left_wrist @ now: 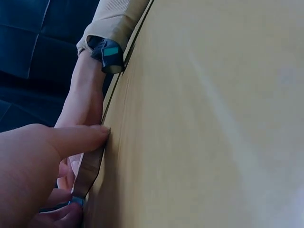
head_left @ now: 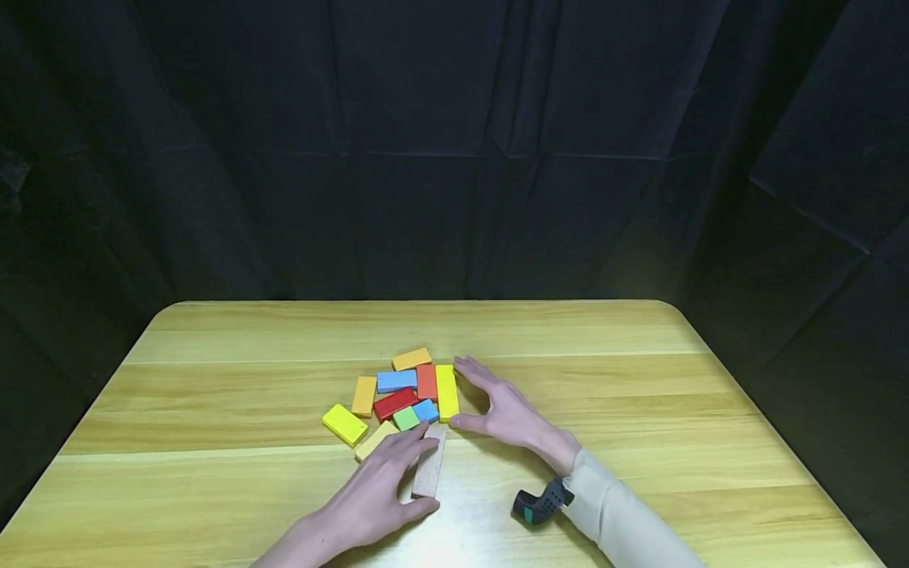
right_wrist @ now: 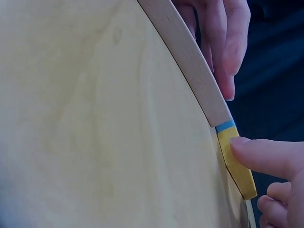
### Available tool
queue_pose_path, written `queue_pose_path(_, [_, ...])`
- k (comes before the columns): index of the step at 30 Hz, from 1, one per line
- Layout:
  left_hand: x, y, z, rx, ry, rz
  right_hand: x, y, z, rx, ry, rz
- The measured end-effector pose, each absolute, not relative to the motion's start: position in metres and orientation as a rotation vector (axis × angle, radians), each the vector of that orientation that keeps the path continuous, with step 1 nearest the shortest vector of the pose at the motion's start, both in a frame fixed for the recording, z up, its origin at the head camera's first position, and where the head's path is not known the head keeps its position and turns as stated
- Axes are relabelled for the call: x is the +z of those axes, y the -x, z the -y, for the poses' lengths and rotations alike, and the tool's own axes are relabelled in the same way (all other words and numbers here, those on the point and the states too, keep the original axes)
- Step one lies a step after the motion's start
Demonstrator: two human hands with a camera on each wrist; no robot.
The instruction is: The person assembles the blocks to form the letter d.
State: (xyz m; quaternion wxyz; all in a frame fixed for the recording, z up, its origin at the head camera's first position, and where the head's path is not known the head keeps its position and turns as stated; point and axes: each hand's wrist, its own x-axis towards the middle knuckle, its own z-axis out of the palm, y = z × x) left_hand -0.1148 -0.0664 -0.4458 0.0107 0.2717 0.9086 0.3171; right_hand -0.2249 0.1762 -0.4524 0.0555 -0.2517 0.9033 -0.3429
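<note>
My left hand (head_left: 379, 493) spans a long plain wooden block (head_left: 429, 465) at the near side of a block group. Its thumb is against the near end, its fingertips at the left edge and far end. To its right and farther away, my right hand (head_left: 507, 410) lies along a long yellow block (head_left: 447, 393), thumb at the near corner and fingers by the far corner. In the right wrist view that thumb touches the yellow block (right_wrist: 232, 156). A blue block (head_left: 426, 411) and an upright red block (head_left: 426, 382) sit left of the yellow one.
Left of the hands lie a darker red block (head_left: 394, 404), a green block (head_left: 406, 419), a longer blue block (head_left: 396, 382), orange blocks (head_left: 364, 396), a cream block (head_left: 375, 442) and a second yellow block (head_left: 345, 425). Dark curtains (head_left: 454, 158) surround the wooden table (head_left: 639, 379).
</note>
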Motion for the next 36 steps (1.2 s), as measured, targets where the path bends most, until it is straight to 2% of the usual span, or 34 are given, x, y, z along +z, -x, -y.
queue_pose_path(21, [-0.443, 0.127, 0.086, 1.054, -0.890, -2.701, -0.449, 0.225, -0.173, -1.054, 0.708, -2.735])
queue_pose_path(36, [-0.444, 0.123, 0.078, 1.149, -0.844, -2.706, -0.450, 0.219, -0.182, -1.154, 0.654, -2.719])
